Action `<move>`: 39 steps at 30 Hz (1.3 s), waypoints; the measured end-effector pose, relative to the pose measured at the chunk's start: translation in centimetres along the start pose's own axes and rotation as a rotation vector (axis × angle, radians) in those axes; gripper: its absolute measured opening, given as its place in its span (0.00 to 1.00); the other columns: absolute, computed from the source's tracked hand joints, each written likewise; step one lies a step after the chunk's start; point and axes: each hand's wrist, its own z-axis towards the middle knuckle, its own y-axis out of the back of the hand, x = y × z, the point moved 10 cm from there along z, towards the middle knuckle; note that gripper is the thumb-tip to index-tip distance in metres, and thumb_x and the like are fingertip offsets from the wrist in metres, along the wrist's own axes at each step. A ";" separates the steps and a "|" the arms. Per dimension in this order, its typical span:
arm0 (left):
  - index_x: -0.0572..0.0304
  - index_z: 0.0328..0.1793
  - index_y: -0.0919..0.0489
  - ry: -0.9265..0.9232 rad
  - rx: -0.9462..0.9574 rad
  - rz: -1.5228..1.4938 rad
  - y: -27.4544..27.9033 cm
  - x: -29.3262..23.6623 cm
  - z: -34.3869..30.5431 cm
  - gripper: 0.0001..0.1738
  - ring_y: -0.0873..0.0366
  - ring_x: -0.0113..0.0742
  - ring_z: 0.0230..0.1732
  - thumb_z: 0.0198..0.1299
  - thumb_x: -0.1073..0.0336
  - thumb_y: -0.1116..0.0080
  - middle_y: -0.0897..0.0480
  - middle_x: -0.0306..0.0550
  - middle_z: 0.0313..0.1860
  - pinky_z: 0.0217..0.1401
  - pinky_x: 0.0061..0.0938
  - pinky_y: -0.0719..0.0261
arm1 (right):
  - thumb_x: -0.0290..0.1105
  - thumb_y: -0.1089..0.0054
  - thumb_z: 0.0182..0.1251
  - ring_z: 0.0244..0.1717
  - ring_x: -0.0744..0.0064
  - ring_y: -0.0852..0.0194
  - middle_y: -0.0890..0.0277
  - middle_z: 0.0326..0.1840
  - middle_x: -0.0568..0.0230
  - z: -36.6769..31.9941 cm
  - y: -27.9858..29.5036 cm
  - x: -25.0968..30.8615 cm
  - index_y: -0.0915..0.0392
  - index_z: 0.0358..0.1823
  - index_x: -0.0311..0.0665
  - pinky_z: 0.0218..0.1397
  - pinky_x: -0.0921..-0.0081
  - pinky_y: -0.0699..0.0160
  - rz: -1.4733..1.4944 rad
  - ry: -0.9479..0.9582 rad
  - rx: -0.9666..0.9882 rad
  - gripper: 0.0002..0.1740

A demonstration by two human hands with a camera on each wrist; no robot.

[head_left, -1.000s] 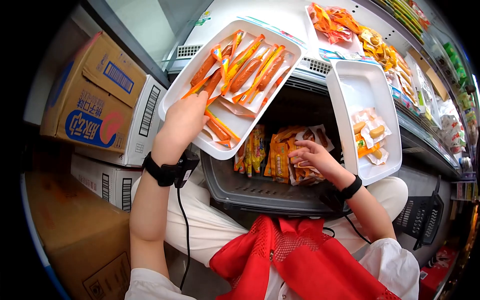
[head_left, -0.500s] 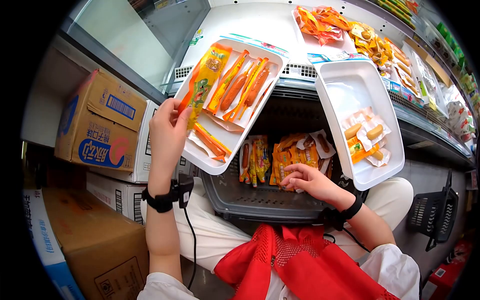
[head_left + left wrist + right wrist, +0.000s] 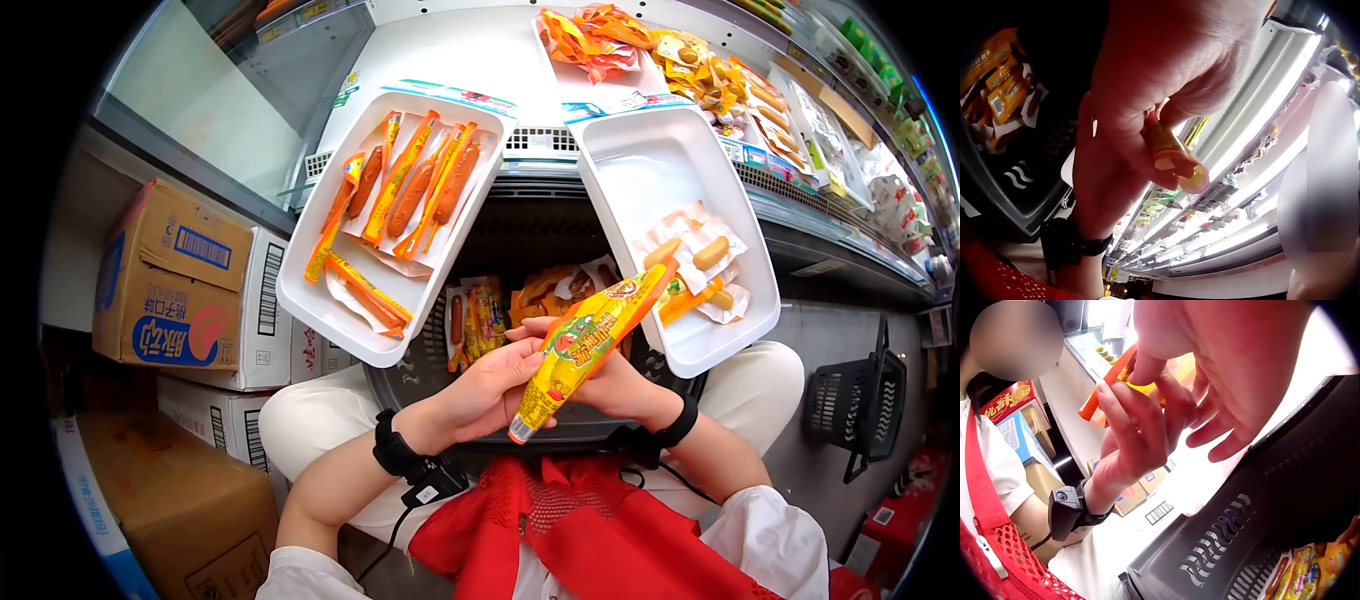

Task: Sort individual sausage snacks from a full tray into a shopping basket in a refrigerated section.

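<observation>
A yellow and orange packaged sausage (image 3: 585, 350) slants in front of me, over the near side of a dark basket (image 3: 1160, 559). My left hand (image 3: 495, 385) grips its lower end, which pokes out between the fingers in the left wrist view. Behind the packet, my right hand (image 3: 625, 388) pinches it with thumb and finger while other fingers spread loosely in the right wrist view. A white tray (image 3: 385, 345) of several packaged sausages stands at the left. The basket holds yellow packets (image 3: 485, 310) and orange packets (image 3: 1007, 90), partly hidden by my hands.
Another white tray (image 3: 640, 150) at the right holds a few light sausage packs (image 3: 705, 255). Beyond are a white display shelf (image 3: 440, 50) and piled snack packs (image 3: 700, 80). Cardboard boxes (image 3: 175, 270) are stacked at left; a second basket (image 3: 850, 410) stands on the floor at right.
My left hand has lifted the packaged sausage from the left tray and brought it right, over the basket. My right hand has come to meet it. The view has shifted slightly.
</observation>
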 end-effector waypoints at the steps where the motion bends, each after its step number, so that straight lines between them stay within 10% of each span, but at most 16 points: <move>1: 0.59 0.60 0.39 0.032 -0.011 -0.050 0.3 0.6 0.2 0.19 0.23 0.32 0.45 0.67 0.58 0.61 0.27 0.47 0.51 0.40 0.31 0.19 | 0.25 0.36 0.53 0.63 0.65 0.39 0.39 0.63 0.54 -0.1 0.0 -0.1 0.44 0.63 0.36 0.63 0.68 0.38 -0.002 -0.001 -0.009 0.36; 11: 0.56 0.53 0.32 0.154 -0.110 -0.108 0.3 2.3 1.1 0.17 0.32 0.24 0.21 0.68 0.55 0.63 0.27 0.41 0.36 0.17 0.16 0.30 | 0.34 0.29 0.46 0.63 0.61 0.40 0.38 0.62 0.51 -0.7 0.4 -0.1 0.48 0.65 0.37 0.65 0.65 0.39 0.395 -0.001 -0.081 0.46; 18: 0.56 0.51 0.33 0.149 0.056 -0.244 0.3 4.1 1.7 0.14 0.28 0.30 0.26 0.68 0.57 0.63 0.27 0.39 0.35 0.23 0.26 0.25 | 0.28 0.36 0.53 0.53 0.68 0.30 0.31 0.50 0.60 -1.5 1.3 -1.5 0.44 0.60 0.36 0.58 0.70 0.31 0.532 -0.159 -0.200 0.34; 22: 0.60 0.57 0.34 0.223 -0.180 0.328 3.0 4.0 1.8 0.16 0.24 0.30 0.41 0.68 0.60 0.60 0.26 0.43 0.48 0.43 0.24 0.24 | 0.27 0.34 0.51 0.51 0.75 0.30 0.30 0.49 0.62 -1.7 2.8 0.6 0.40 0.56 0.34 0.55 0.75 0.30 0.047 0.006 -0.348 0.32; 25: 0.62 0.58 0.35 -0.181 -0.293 0.575 3.5 -0.6 1.5 0.17 0.31 0.26 0.53 0.68 0.61 0.61 0.27 0.42 0.50 0.57 0.24 0.34 | 0.27 0.33 0.50 0.46 0.78 0.28 0.28 0.45 0.62 -2.1 3.6 1.2 0.37 0.52 0.32 0.49 0.78 0.28 -0.191 0.054 -0.430 0.29; 29: 0.65 0.55 0.34 -0.380 -0.207 0.577 2.8 -3.1 1.2 0.20 0.28 0.27 0.50 0.64 0.58 0.53 0.27 0.45 0.49 0.54 0.24 0.30 | 0.27 0.36 0.53 0.38 0.78 0.25 0.24 0.37 0.60 -2.3 4.0 -0.8 0.31 0.46 0.30 0.42 0.79 0.25 -0.256 -0.133 -0.434 0.19; 39: 0.63 0.55 0.32 -0.154 -0.243 0.399 4.0 -1.9 1.9 0.21 0.27 0.22 0.41 0.60 0.60 0.44 0.24 0.40 0.44 0.43 0.16 0.29 | 0.28 0.44 0.62 0.42 0.80 0.27 0.24 0.42 0.64 -2.3 3.2 -2.7 0.29 0.47 0.29 0.47 0.80 0.28 0.134 -0.233 -0.331 0.14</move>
